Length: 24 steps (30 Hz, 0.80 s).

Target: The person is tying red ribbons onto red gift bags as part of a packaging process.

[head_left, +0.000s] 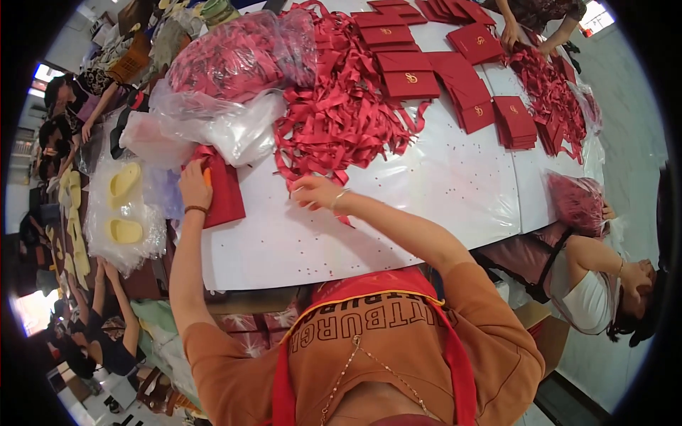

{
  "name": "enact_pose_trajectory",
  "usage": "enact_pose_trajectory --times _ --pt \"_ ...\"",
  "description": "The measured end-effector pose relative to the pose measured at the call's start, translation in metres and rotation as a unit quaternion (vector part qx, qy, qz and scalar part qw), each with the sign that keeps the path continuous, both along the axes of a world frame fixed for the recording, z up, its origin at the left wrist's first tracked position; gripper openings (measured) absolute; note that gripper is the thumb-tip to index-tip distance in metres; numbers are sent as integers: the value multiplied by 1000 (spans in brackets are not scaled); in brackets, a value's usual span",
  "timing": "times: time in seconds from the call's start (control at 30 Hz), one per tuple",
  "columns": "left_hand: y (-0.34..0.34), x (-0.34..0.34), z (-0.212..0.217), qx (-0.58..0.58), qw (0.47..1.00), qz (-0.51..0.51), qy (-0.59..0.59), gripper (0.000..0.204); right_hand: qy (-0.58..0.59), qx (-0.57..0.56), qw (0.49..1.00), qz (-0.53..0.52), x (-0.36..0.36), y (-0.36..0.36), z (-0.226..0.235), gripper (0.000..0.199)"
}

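Note:
At the table's left side my left hand lies on a flat red pouch. Its fingers are closed around a narrow orange object, whose kind I cannot make out. My right hand is at the near edge of a large heap of red ribbons, palm down with bent fingers. A ribbon end meets its fingertips, which look closed on it, and another short red end shows below the wrist.
A clear plastic bag of red ribbons stands behind my left hand. Stacks of red pouches lie at the far right. Yellow clogs rest on plastic at the left. Other people work around the table; one holds a red bag.

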<state>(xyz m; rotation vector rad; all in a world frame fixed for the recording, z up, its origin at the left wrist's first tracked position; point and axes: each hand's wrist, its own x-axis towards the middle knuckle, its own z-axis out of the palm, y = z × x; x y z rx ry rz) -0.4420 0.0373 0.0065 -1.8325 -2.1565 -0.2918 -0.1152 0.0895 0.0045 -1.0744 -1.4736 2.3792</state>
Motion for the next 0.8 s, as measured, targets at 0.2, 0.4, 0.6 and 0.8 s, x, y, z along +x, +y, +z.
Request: enact_pose_trajectory --times 0.2,0.4,0.6,0.8 --pt "-5 -21 14 -92 995 -31 -32 20 -47 -32 973 -226 138 51 -20 28" --pt "9 9 48 -91 990 105 4 21 9 -65 925 -375 232 117 -35 23" --pt "63 146 47 39 976 -17 -213 21 -128 231 867 -423 246 223 -50 50" --pt "119 324 4 -86 931 -335 -113 35 -255 373 834 -316 207 260 -28 76"
